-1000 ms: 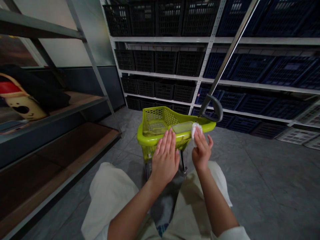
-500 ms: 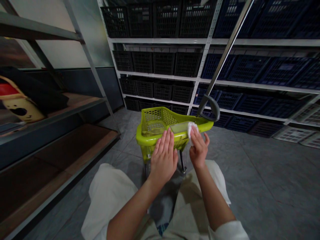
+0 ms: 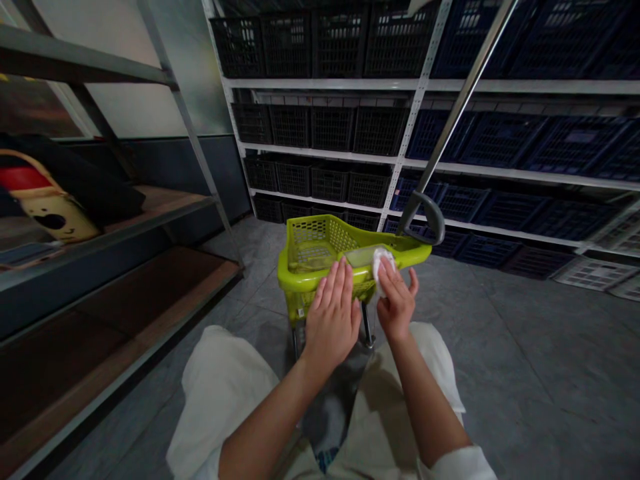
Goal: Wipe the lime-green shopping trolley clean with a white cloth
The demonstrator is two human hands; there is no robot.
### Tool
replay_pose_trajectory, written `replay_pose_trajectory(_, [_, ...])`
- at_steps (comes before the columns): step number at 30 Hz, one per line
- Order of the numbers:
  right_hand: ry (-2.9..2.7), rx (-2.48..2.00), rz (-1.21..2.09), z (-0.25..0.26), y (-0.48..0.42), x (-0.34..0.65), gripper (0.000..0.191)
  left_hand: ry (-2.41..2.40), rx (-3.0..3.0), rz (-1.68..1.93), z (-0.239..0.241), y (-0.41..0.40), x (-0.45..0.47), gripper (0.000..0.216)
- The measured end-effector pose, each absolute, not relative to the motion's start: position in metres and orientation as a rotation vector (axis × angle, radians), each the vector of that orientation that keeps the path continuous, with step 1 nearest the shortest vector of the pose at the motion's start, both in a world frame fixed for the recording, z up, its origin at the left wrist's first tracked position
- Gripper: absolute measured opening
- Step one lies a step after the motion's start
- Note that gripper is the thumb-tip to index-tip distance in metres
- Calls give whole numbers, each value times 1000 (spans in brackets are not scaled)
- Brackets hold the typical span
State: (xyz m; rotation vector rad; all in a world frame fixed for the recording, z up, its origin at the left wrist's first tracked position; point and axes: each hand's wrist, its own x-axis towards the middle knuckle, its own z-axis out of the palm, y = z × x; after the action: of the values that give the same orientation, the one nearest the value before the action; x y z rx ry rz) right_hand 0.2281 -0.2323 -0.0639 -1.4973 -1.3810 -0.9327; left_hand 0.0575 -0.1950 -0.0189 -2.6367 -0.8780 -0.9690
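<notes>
A lime-green shopping basket cart (image 3: 295, 279) with perforated walls stands in front of my knees. Flat against its near rim lies my left hand (image 3: 333, 313), fingers stretched out and holding nothing. My right hand (image 3: 397, 300) presses a crumpled white cloth (image 3: 383, 261) to the same rim, farther right; its little finger sticks out to the side. Between the two hands, a pale clear strip (image 3: 361, 256) runs along the rim. A grey loop handle (image 3: 434, 217) and a long metal pole (image 3: 465, 93) rise at the cart's right end.
White metal racks (image 3: 320, 85) hold black crates (image 3: 333, 127) and blue crates (image 3: 500, 143) behind the cart. At left, a metal-framed shelf (image 3: 150, 207) carries a yellow bag with a cartoon face (image 3: 60, 217) and dark fabric. Grey tiled floor (image 3: 500, 333) lies around the cart.
My right hand has slid the cloth slightly left and down along the rim, towards my left hand. My left hand stays on the rim. The whole view has shifted a little.
</notes>
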Motion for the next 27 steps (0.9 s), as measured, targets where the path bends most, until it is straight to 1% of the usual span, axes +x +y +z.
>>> replay_pose_trajectory(3, [-1049, -1529, -944, -67, -226, 243, 74, -871, -2636, -968, -18, -195, 60, 66])
replay_pose_trajectory(5, [-1005, -1556, -910, -64, -225, 232, 74, -872, -2631, -976, -20, -196, 60, 67])
replay_pose_trajectory(10, [-1530, -1493, -849, -52, -236, 191, 68, -875, -2632, -966, -23, -196, 59, 66])
replay_pose_trajectory(12, [-1586, -1495, -860, -51, -239, 199, 68, -888, -2626, -963, -22, -196, 58, 64])
replay_pose_trajectory(14, [-1481, -1541, -881, -52, -240, 220, 72, -897, -2619, -967, -21, -196, 58, 63])
replay_pose_trajectory(16, [-1259, -1579, -911, -55, -237, 242, 76, -892, -2620, -967, -19, -197, 59, 64])
replay_pose_trajectory(19, [-1044, -1627, -928, -55, -235, 245, 78, -887, -2625, -975, -20, -197, 61, 66])
replay_pose_trajectory(21, [-1177, -1645, -901, -51, -236, 226, 78, -892, -2622, -987, -22, -197, 62, 66])
replay_pose_trajectory(25, [-1600, -1557, -841, -43, -243, 195, 71, -885, -2626, -984, -24, -196, 61, 67])
replay_pose_trajectory(27, [-1574, -1569, -839, -43, -244, 204, 73, -890, -2625, -982, -24, -195, 59, 67])
